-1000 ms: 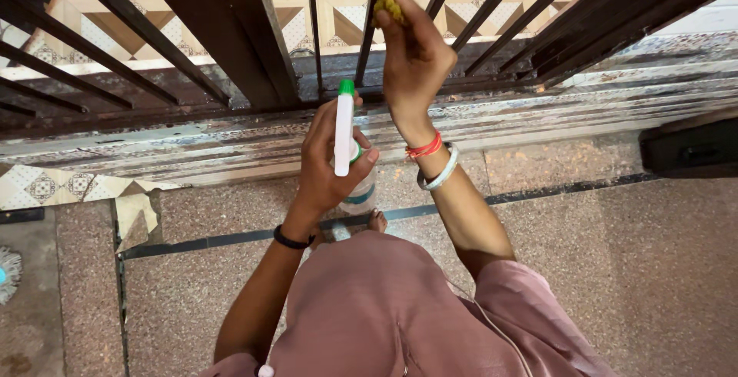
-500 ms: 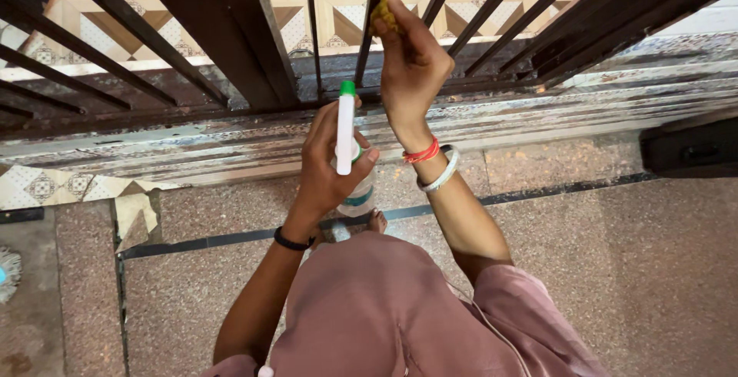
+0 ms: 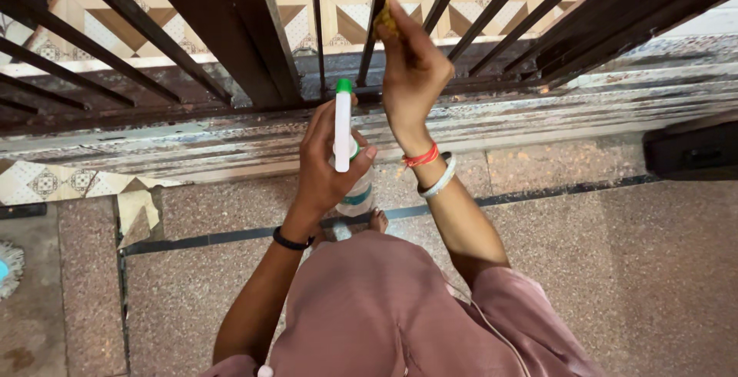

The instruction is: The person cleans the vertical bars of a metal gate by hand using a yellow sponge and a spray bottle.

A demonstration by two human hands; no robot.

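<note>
A: How is each hand occupied, and where are the held items located?

B: The left hand (image 3: 323, 166) is closed around a white plastic spray bottle with a green nozzle tip (image 3: 344, 127), held upright below the gate. The thumb is laid across the bottle at the front. The right hand (image 3: 411, 77) is raised, with its fingers pinched shut on a small yellow cleaning cloth (image 3: 387, 19), which is pressed against one thin dark metal bar (image 3: 371, 31) of the brown barred gate (image 3: 223, 31). Only a corner of the cloth is visible; the rest is hidden by the fingers

A: What could go wrong from this position?

B: Three risks are judged likely:
1. The cloth could be lost through the bars, since only a small pinch grip is applied and open gaps lie on both sides of the bar.
2. The knuckles could be knocked against the neighbouring bar if the stroke is made fast, because the bars are closely spaced.
3. The bottle could be discharged unintentionally if the trigger is squeezed while attention is given to the cloth; the speckled stone floor (image 3: 615, 269) beneath would then be wetted

A: What differs from the frame taken one second earlier?

B: The right hand has been shifted slightly down and right along the bar, and less cloth is exposed. The bottle grip is unchanged
</note>
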